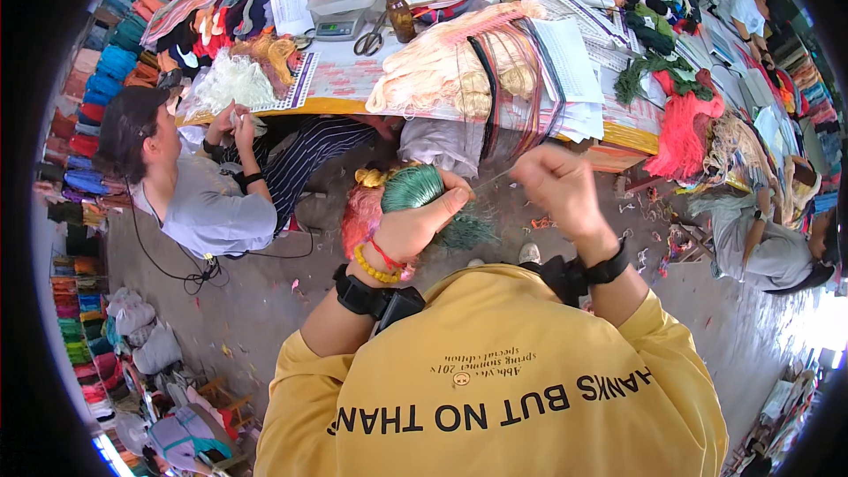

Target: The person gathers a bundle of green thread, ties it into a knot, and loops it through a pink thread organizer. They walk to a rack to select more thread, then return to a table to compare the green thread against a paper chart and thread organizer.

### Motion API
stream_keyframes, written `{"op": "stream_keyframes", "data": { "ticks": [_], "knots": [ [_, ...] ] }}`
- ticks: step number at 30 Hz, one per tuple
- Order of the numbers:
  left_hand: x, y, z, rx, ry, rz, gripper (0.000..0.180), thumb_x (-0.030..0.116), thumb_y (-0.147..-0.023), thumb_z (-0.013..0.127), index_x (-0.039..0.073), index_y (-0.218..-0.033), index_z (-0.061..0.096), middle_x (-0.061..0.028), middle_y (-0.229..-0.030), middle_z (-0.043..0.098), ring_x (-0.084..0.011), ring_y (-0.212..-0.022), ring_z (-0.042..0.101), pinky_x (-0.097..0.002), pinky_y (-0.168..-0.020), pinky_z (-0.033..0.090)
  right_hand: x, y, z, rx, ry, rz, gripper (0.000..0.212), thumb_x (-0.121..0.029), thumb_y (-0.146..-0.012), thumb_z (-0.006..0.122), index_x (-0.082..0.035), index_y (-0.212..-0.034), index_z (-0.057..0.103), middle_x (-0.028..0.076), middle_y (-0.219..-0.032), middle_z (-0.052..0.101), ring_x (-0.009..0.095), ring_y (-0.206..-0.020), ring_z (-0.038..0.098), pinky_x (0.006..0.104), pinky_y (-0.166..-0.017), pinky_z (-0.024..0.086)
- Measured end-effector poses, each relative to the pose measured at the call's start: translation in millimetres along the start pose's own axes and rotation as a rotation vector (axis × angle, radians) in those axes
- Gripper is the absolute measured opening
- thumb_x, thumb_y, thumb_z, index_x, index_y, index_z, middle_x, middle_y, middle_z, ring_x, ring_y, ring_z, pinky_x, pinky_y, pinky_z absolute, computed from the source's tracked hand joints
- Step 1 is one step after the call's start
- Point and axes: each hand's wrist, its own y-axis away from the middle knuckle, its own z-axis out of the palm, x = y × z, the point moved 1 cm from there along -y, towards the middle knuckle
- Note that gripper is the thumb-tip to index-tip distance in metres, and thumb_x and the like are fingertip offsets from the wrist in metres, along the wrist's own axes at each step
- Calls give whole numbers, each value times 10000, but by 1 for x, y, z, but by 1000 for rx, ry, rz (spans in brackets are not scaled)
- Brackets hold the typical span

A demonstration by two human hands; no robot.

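My left hand (426, 217) is closed round a skein of glossy green thread (412, 187), whose loose ends (466, 228) fan out below the fingers. Pink and golden-yellow yarn (360, 212) hangs beside the skein, to the left of that hand. From the green bundle a thin strand (491, 182) runs taut up to my right hand (563, 187). The fingers of this hand are bent together on the strand's end and slightly blurred. Both hands are in front of my body, short of the table edge.
Ahead, the table (340, 79) bears a cream yarn bundle (450, 62), scissors (368, 41), a brown bottle (399, 13) and a scale (340, 28). A person (212, 203) sits at the left handling white yarn; another (768, 238) works at the far right. Thread scraps (541, 223) litter the floor.
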Motion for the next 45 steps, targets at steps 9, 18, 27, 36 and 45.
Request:
{"op": "stream_keyframes", "data": {
  "ticks": [9, 18, 27, 36, 45],
  "knots": [
    [2, 6, -2, -42, -41, -18, 147, 197, -829, 534, 55, -836, 570, 65, -670, 483, -22, -592, 399, -176, -528, 325, -5, 1, -20, -112, 211, -62, 533, 14, -709, 531, -32, -1211, 357, 35, -878, 544, 58, -632, 515, 205, -557, 430],
    [7, 6, 2, -55, -78, -10, 149, 207, -832, 534, 58, -841, 549, 56, -687, 491, -21, -596, 396, -171, -532, 332, -2, 11, 17, -430, -23, 184, 78, -72, -807, 515, -3, -834, 540, 0, -650, 507, 50, -566, 474, 186, -497, 393],
    [35, 5, -34, 192, -279, 196, 201, 187, -861, 445, 10, -860, 541, -64, -805, 581, -63, -545, 406, -189, -508, 325, 24, 6, -88, -14, -679, 147, 149, -156, -835, 469, -35, -757, 508, 41, -608, 532, 45, -394, 309, 196, -359, 235],
    [58, 14, -75, 294, -34, 335, 205, 197, -860, 454, 9, -901, 523, -9, -593, 412, -96, -529, 367, -215, -496, 286, 57, 71, -274, 562, -1155, -378, 73, -76, -837, 429, -17, -808, 462, 13, -643, 453, 91, -506, 376, 230, -519, 308],
    [106, 7, -81, 292, 116, 343, 261, 219, -873, 442, -9, -999, 463, -9, -688, 392, -110, -660, 392, -237, -627, 345, 100, 127, -373, 815, -1083, -454, 133, -86, -841, 411, 4, -897, 492, -24, -548, 382, 83, -481, 343, 241, -503, 278]
  ]
}}
